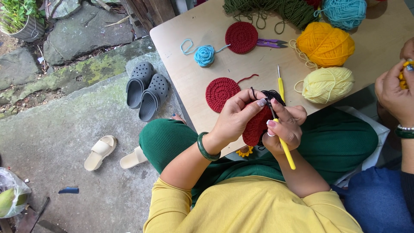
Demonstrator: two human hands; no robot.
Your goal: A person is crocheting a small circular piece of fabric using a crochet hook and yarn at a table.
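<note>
A dark red crochet piece [255, 125] was held over the near edge of the table [189, 82], above the green-clad lap. It was pinched by the left hand [236, 115], whose fingers were closed on its upper rim. A yellow-handled crochet hook [282, 144] was gripped by the right hand [286, 125], with the tip placed at the black yarn [274, 96] on top of the piece. Just beyond, a finished red disc [221, 93] and a second hook [280, 84] were laid on the table. A pale yellow ball [327, 84] was seen to the right, an orange ball [325, 43] behind it. Near the far edge, a blue rosette [204, 55], another red disc [241, 37] and purple snips [271, 42] were placed. At the right edge, another person's hand [394, 92] was seen.
</note>
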